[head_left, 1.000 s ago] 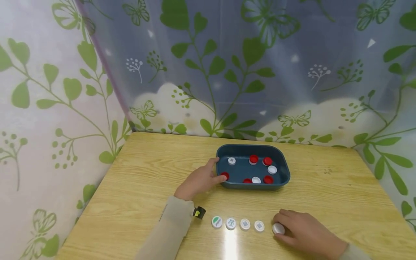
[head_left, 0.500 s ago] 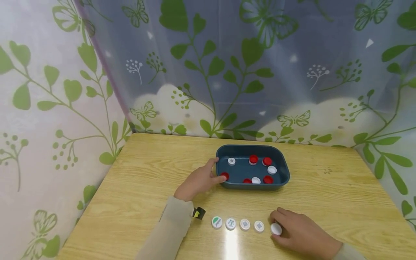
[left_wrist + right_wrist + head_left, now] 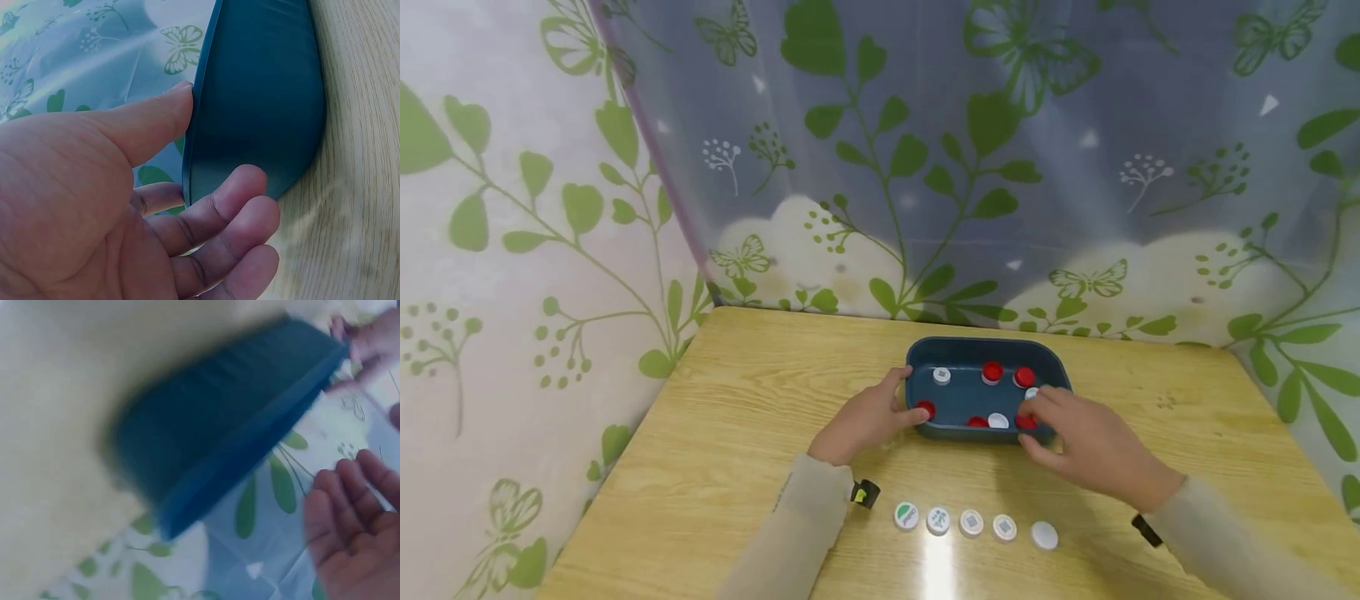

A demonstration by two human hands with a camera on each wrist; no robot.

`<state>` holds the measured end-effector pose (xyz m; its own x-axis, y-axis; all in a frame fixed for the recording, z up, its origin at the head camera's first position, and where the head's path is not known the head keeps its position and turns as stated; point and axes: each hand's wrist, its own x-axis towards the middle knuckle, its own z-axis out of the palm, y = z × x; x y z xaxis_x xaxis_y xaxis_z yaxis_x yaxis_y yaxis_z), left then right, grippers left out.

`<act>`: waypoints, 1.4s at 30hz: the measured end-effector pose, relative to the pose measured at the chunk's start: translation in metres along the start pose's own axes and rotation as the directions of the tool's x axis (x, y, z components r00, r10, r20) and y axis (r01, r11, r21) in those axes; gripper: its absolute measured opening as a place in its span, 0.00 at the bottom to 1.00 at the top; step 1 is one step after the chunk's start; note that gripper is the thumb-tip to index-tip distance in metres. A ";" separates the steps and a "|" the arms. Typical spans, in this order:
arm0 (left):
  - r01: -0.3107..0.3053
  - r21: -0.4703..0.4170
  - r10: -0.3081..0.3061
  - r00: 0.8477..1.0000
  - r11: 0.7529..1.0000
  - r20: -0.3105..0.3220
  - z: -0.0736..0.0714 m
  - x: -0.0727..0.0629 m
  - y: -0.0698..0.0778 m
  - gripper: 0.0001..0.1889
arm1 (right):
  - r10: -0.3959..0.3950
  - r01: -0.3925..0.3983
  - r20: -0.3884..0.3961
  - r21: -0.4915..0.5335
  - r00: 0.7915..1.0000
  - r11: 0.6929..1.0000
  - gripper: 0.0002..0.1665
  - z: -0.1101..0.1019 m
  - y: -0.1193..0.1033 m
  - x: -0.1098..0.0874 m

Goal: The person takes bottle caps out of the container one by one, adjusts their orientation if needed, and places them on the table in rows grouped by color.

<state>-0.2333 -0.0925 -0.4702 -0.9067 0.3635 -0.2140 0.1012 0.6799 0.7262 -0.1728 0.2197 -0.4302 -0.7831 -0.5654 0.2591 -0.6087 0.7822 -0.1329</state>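
My left hand grips the left end of a dark blue bin, thumb and fingers at its rim. Red bottle caps and white bottle caps are scattered inside. My right hand hangs over the bin's front right corner, thumb outside the rim and fingers bent loosely above a red cap. Its fingers stand apart in the right wrist view, and no cap shows between them. In front of the bin lies a row of white caps, from a green-printed cap to a plain white cap.
The light wooden table runs back to a curtain with leaves and butterflies, which also covers both sides. A black strap piece sits at the left cuff. Light glares on the table below the row.
My right hand has let go of the plain white cap at the row's right end and moved up and away to the bin. My left hand stays on the bin's left end.
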 end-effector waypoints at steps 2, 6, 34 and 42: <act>0.001 -0.001 -0.001 1.000 1.000 -0.002 0.001 0.001 -0.001 0.44 | -0.002 0.001 0.020 0.005 1.000 1.000 0.13 -0.006 0.004 0.028; -0.002 -0.014 0.002 1.000 1.000 -0.001 0.004 0.005 -0.003 0.43 | 0.037 -0.036 0.202 -0.010 0.979 0.999 0.17 -0.005 0.007 0.083; -0.049 -0.074 0.052 0.998 0.996 0.040 0.016 0.003 0.004 0.42 | -0.038 0.163 0.580 -0.165 0.814 0.973 0.07 0.067 0.013 0.165; -0.089 0.018 0.089 0.996 0.996 0.003 0.002 0.000 0.000 0.35 | -0.009 0.137 0.581 -0.178 0.814 0.975 0.03 0.078 -0.003 0.191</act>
<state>-0.2329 -0.0915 -0.4717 -0.8931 0.4240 -0.1504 0.1885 0.6561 0.7307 -0.3308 0.0887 -0.4545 -0.7062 -0.6190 -0.3436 -0.6779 0.7312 0.0758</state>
